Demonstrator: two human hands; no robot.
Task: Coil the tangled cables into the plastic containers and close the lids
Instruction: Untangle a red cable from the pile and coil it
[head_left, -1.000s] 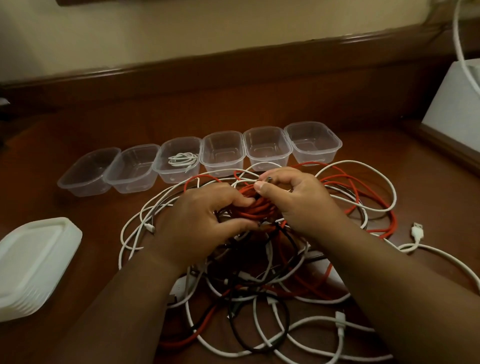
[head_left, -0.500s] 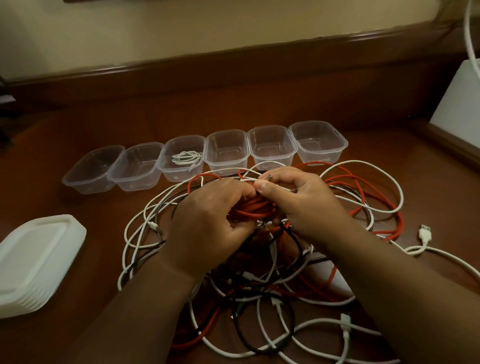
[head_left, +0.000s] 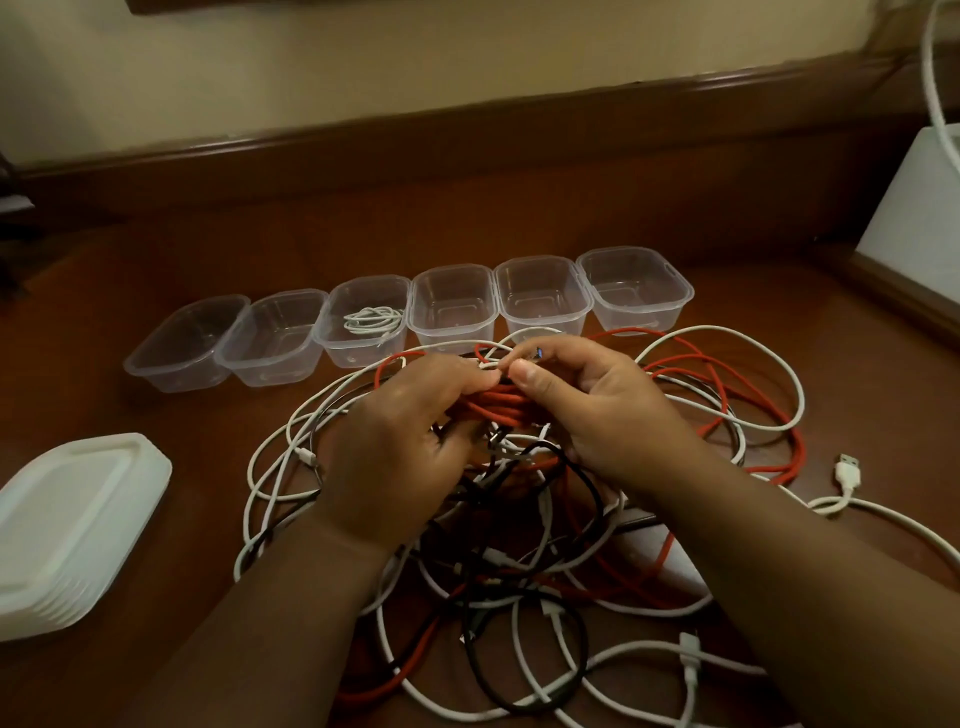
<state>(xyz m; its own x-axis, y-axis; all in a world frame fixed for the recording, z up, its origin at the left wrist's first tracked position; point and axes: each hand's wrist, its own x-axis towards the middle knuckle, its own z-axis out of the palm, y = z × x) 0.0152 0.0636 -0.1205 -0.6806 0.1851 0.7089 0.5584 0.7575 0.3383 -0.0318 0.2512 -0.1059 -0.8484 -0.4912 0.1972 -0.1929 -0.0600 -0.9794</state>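
Both hands are busy with the red cable (head_left: 498, 408). The left hand (head_left: 400, 447) has its fingers curled round a bundle of red loops, and the right hand (head_left: 597, 410) pinches the same cable between thumb and fingers, right next to the left one. The bundle sits above the big tangle of cables (head_left: 519, 545), near the middle of the bench (head_left: 156, 675).

To do this step well, I think the left hand should keep the loops tight and all the same size, small enough to fit a tub. The right hand should feed the red cable in a bit at a time and pull gently. The red cable runs under white and black ones, so a hard tug could make knots worse.

Six clear containers (head_left: 452, 306) stand in a row toward the far edge of the bench. The third from the left already has a coiled white cable (head_left: 374, 321) in it. The others look empty. A stack of white lids (head_left: 67, 519) waits by the left edge. A loose white plug (head_left: 848, 470) lies near the right edge.

Compared with a second ago, the hands have moved closer together, with the thumbs almost touching. The red bundle looks a bit more hidden by the left hand. The containers and lids have not moved.
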